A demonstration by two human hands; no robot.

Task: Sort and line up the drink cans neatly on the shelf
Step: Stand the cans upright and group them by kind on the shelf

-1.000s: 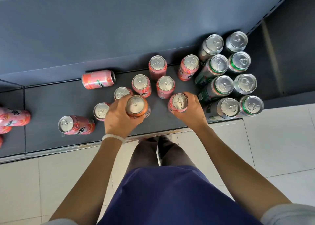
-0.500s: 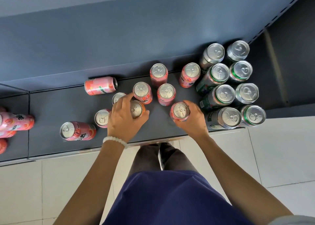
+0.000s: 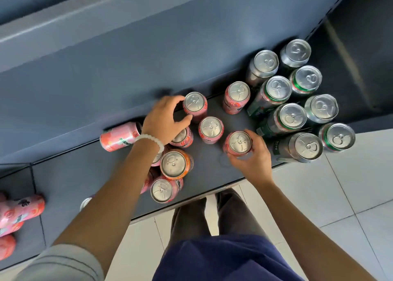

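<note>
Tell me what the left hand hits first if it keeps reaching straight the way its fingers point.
Most likely the upright pink can at the back of the shelf: the left hand curves around it with fingertips at its side, though contact is unclear.

A dark grey shelf (image 3: 212,170) carries the cans. At its right end stand eight silver and green cans (image 3: 285,119) in two close rows. Left of them, pink cans (image 3: 211,129) stand upright, loosely scattered, with one orange can (image 3: 176,164) near the front edge. One pink can (image 3: 119,136) lies on its side at the far left. More pink cans (image 3: 19,210) lie on the next shelf section, far left.
</note>
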